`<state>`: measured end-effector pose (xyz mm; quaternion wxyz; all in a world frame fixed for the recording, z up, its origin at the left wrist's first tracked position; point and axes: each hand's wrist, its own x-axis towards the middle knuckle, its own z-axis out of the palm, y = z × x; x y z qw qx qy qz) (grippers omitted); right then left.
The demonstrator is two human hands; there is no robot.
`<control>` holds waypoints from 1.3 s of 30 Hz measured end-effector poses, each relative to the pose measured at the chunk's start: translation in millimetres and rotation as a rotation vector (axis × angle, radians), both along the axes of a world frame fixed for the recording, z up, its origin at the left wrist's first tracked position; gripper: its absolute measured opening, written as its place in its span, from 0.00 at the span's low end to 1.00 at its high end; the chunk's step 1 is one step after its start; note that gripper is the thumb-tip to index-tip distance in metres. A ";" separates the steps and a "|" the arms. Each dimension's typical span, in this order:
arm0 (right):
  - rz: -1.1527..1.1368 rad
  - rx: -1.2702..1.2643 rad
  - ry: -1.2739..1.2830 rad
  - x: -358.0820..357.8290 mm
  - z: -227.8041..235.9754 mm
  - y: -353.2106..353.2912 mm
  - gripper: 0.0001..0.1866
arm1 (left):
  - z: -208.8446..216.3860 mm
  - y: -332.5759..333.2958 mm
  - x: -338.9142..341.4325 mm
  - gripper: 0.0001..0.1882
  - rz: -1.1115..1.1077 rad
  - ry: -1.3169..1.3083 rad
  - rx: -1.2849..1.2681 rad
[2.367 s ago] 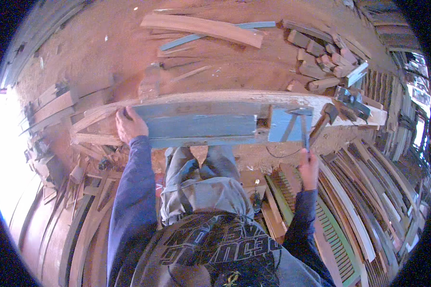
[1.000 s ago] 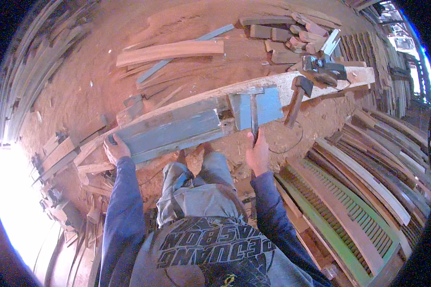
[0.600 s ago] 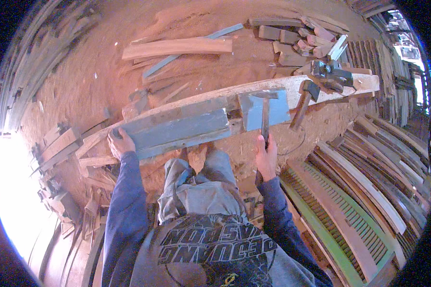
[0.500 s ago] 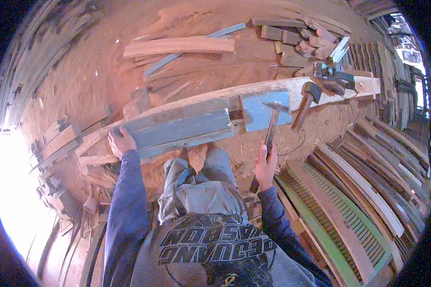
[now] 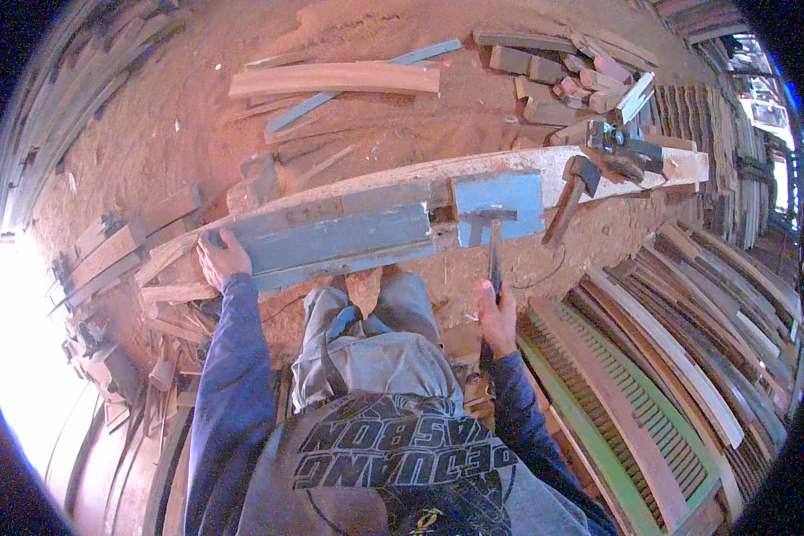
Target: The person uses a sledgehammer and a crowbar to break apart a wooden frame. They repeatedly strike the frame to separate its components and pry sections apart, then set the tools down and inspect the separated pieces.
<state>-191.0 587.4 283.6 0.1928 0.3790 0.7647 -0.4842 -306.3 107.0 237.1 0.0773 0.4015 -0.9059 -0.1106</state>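
My left hand is closed round the left end of a blue-grey painted board, which lies along a long pale timber beam. In my right hand is the handle of a hammer, gripped with the fingers wrapped round it. The hammer's head is over the lower left part of a light blue square panel; whether it touches cannot be made out. A dark gap with bare wood separates the panel from the board. Just right of the panel, a second hammer with a wooden handle rests against the beam.
A dark power tool sits on the beam's right part. Wood offcuts are heaped at the far right. A loose plank crosses a blue strip on the ground. Long boards and a green slatted shutter lie at the near right.
The hammer head has moved left and nearer to me over the light blue panel, and its handle now stands straighter. My left hand stays on the board's end.
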 end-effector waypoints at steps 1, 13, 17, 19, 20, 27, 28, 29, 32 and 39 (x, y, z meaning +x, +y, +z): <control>-0.013 -0.040 0.111 -3.5 -0.3 8.1 0.22 | 0.0 0.5 -0.1 0.27 -0.001 0.019 0.000; 0.088 0.842 0.257 -117.6 -9.2 148.0 0.29 | -9.4 -7.1 1.3 0.24 -0.022 0.021 0.017; 0.148 0.839 0.223 -125.2 -43.9 163.0 0.30 | -29.6 -23.7 3.6 0.24 -0.080 0.049 -0.042; 0.140 0.772 0.104 -123.6 -62.2 170.4 0.30 | -36.5 -31.1 7.6 0.24 -0.106 0.039 -0.062; 0.177 0.791 0.114 -120.6 -69.2 174.8 0.31 | -39.4 -35.1 7.8 0.24 -0.061 0.042 -0.007; 0.141 0.637 0.212 -73.7 -58.4 179.3 0.33 | -62.4 -47.7 7.3 0.27 -0.320 0.045 -0.441; 0.099 0.552 0.229 -62.1 -49.1 170.3 0.32 | -59.2 -47.4 9.1 0.27 -0.362 0.011 -0.551; 0.067 0.550 0.294 -48.3 -39.4 159.5 0.21 | -52.5 -46.4 9.5 0.28 -0.399 -0.019 -0.667; -0.061 0.346 0.255 -2.0 -16.7 126.8 0.09 | -40.3 -2.2 13.0 0.26 -0.438 0.000 -0.112; -0.540 -0.155 0.156 169.4 -62.8 71.0 0.09 | 26.8 71.1 6.5 0.28 -0.998 0.077 0.051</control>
